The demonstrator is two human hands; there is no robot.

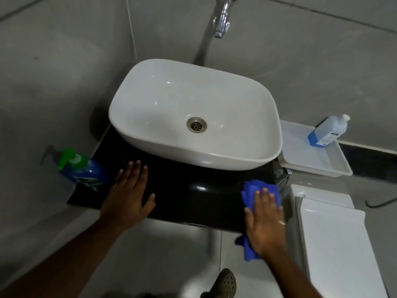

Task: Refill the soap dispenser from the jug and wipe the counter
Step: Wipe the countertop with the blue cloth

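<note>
Black counter [193, 196] under the white basin [193, 117]; I see the right hand [265, 220] flat, fingers straight, pressing the blue cloth [252, 190] at the right front edge, left hand [129, 190] open, bracing. Best to keep the palm flat and sweep left in overlapping passes toward the soap dispenser [83, 168]; the cloth sits under the fingers, tail hanging off the edge.

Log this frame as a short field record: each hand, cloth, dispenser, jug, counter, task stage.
left hand: flat on the counter, fingers straight, holding nothing
right hand: pressing the cloth flat on the counter's right end
cloth: blue, part hanging over the front edge
dispenser: blue, green pump, at the counter's left end
jug: part-full of blue liquid, standing in a white tray right of the sink
stage: wiping
</note>
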